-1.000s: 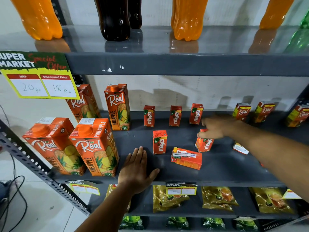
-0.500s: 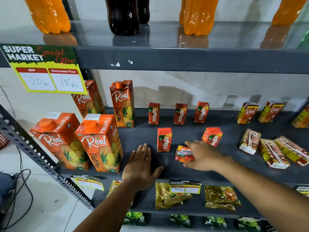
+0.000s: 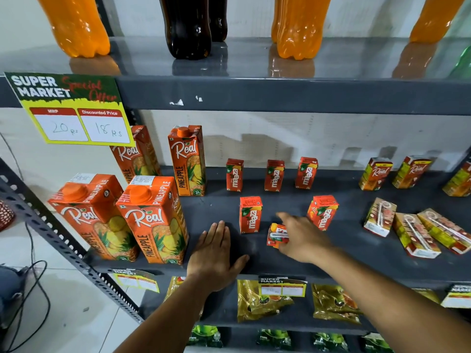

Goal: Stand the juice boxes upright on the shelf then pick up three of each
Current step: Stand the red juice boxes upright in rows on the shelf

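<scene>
Small red Maaza boxes stand on the dark shelf [image 3: 351,263]: three in a back row [image 3: 274,175], one at front left [image 3: 250,214], one at front right [image 3: 323,212]. My right hand [image 3: 300,238] grips another small Maaza box [image 3: 276,235], tilted, between the two front ones. My left hand [image 3: 216,256] lies flat and open on the shelf, touching no box. At right, two small Real boxes [image 3: 375,174] stand at the back and three small Real boxes [image 3: 418,234] lie flat with straws up.
Several tall Real pineapple cartons [image 3: 153,220] stand at the shelf's left. A price sign [image 3: 71,108] hangs from the shelf above, which holds soda bottles [image 3: 188,24]. Snack packets [image 3: 260,299] lie on the shelf below. A slotted metal upright [image 3: 51,230] runs down the left.
My right hand left the Maaza box at front right standing, moved left to the lying Maaza box and has tilted it up. My left hand stayed put.
</scene>
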Available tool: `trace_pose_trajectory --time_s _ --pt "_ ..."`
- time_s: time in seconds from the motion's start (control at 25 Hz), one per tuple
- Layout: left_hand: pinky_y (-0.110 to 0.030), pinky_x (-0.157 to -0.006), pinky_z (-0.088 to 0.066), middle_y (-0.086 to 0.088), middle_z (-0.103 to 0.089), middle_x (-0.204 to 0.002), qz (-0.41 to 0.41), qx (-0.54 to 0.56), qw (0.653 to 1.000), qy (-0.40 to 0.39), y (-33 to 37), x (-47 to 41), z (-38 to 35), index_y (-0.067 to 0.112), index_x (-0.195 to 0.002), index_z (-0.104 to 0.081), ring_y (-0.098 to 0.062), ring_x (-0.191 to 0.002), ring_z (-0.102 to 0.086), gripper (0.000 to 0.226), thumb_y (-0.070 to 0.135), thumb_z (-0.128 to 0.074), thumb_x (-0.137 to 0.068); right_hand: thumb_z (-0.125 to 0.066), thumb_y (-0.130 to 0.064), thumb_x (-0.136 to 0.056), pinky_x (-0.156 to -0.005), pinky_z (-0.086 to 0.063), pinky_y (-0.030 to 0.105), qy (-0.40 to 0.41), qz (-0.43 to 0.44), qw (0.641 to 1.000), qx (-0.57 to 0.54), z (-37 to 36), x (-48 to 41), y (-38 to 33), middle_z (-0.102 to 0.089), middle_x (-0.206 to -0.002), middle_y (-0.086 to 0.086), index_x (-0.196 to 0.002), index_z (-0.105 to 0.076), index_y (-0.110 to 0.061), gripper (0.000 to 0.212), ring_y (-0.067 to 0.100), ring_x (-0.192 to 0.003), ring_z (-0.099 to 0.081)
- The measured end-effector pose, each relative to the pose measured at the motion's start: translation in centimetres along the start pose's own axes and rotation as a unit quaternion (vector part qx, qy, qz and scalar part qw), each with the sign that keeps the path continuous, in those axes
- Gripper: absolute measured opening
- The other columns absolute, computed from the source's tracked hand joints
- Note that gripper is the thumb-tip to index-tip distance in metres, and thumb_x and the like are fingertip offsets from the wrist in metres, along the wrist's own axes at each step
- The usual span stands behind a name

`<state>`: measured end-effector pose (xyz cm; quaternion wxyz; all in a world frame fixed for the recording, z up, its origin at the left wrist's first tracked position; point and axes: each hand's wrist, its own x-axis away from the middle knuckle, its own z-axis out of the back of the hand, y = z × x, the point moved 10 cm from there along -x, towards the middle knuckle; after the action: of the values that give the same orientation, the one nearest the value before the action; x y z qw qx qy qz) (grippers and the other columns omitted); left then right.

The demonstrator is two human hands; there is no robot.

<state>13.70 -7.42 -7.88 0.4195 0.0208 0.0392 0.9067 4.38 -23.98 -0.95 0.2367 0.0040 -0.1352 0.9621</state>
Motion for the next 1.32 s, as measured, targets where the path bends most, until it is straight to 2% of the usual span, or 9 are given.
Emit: trace_pose_trajectory --time_s 0.28,0.44,0.6,0.72,0.8,0.88,1.0,1.08,1.32 --pt "-0.036 -0.117 0.008 -0.007 0.007 -0.162 -0.001 0.004 1.000 0.009 -0.1 0.1 0.3 0.008 -0.151 0.002 -0.020 -0.147 0.012 0.099 0.076 -0.005 -0.080 -0.078 -0.035 -0.066 -0.073 -0.046 0.034 0.205 -0.082 0.962 -0.159 4.2 1.1 2.1 -0.046 -0.129 0.008 -0.135 -0.036 -0.023 0.081 0.026 -0.109 -0.053" --pt "-0.035 -0.117 0.009 -0.007 0.008 -0.162 0.001 0.006 1.000 0.009 -0.1 0.2 0.3 0.009 -0.151 0.003 -0.019 -0.147 0.012 0.100 0.078 -0.003 -0.078 -0.076 -0.045 -0.072 -0.072 -0.048 0.037 0.141 -0.116 0.975 -0.125 3.7 0.4 1.9 -0.045 -0.128 0.015 -0.132 -0.037 -0.017 0.077 0.032 -0.104 -0.056" --pt "-0.034 -0.116 0.011 -0.006 0.010 -0.162 -0.003 0.009 1.000 0.006 -0.1 0.0 0.2 0.009 -0.151 0.004 -0.019 -0.146 0.015 0.102 0.079 0.000 -0.077 -0.075 -0.055 -0.066 -0.089 -0.045 0.038 0.057 -0.106 0.988 -0.100 6.4 -0.9 2.0 -0.049 -0.136 0.013 -0.135 -0.043 -0.015 0.086 0.032 -0.119 -0.051" --pt "-0.033 -0.115 0.011 -0.006 0.011 -0.162 -0.005 0.010 1.000 0.006 -0.2 0.0 0.1 0.009 -0.151 0.005 -0.018 -0.146 0.016 0.101 0.079 -0.001 -0.078 -0.069 -0.059 -0.071 -0.064 -0.044 0.028 0.069 -0.064 0.993 -0.065 10.5 -1.8 0.8 -0.066 -0.105 0.005 -0.095 -0.059 -0.018 0.049 0.018 -0.081 -0.058" --pt "-0.033 -0.114 0.012 -0.006 0.012 -0.161 -0.003 0.011 1.000 0.006 -0.2 0.1 0.0 0.010 -0.151 0.006 -0.018 -0.146 0.016 0.101 0.080 -0.002 -0.078 -0.064 -0.067 -0.071 -0.050 -0.035 0.026 0.029 -0.058 0.998 0.020 10.4 -2.2 -0.1 -0.059 -0.076 -0.003 -0.068 -0.048 -0.023 0.047 0.009 -0.061 -0.048" --pt "-0.032 -0.113 0.013 -0.006 0.012 -0.161 -0.002 0.013 1.000 0.006 -0.2 0.1 0.0 0.010 -0.150 0.006 -0.018 -0.145 0.016 0.103 0.080 0.000 -0.076 -0.065 -0.066 -0.070 -0.050 -0.035 0.027 -0.021 -0.051 0.993 0.101 9.3 -2.3 -0.9 -0.053 -0.068 -0.004 -0.063 -0.045 -0.022 0.049 0.012 -0.058 -0.047" --pt "-0.033 -0.114 0.012 -0.006 0.010 -0.162 -0.003 0.013 1.000 0.009 -0.3 0.0 -0.1 0.009 -0.150 0.005 -0.018 -0.146 0.015 0.103 0.081 0.000 -0.076 -0.073 -0.043 -0.069 -0.050 -0.044 0.030 -0.064 0.034 0.982 0.172 8.4 -2.7 -2.8 -0.058 -0.069 0.000 -0.068 -0.054 -0.017 0.032 0.018 -0.061 -0.055" --pt "-0.033 -0.114 0.012 -0.007 0.009 -0.162 -0.004 0.012 1.000 0.011 -0.3 -0.1 -0.3 0.009 -0.150 0.004 -0.018 -0.146 0.014 0.104 0.081 0.001 -0.076 -0.076 -0.031 -0.068 -0.060 -0.054 0.036 -0.097 0.132 0.960 0.225 7.6 -2.4 -4.2 -0.065 -0.084 0.002 -0.089 -0.062 -0.019 0.028 0.022 -0.076 -0.061" --pt "-0.033 -0.114 0.011 -0.007 0.006 -0.162 -0.004 0.007 1.000 0.020 -0.5 -0.2 -0.6 0.009 -0.151 0.001 -0.019 -0.147 0.010 0.106 0.083 0.004 -0.075 -0.057 -0.012 -0.088 -0.072 -0.046 0.038 0.007 0.423 0.813 0.399 6.1 1.1 -7.1 -0.064 -0.100 -0.008 -0.097 -0.055 -0.025 0.016 0.020 -0.092 -0.051"
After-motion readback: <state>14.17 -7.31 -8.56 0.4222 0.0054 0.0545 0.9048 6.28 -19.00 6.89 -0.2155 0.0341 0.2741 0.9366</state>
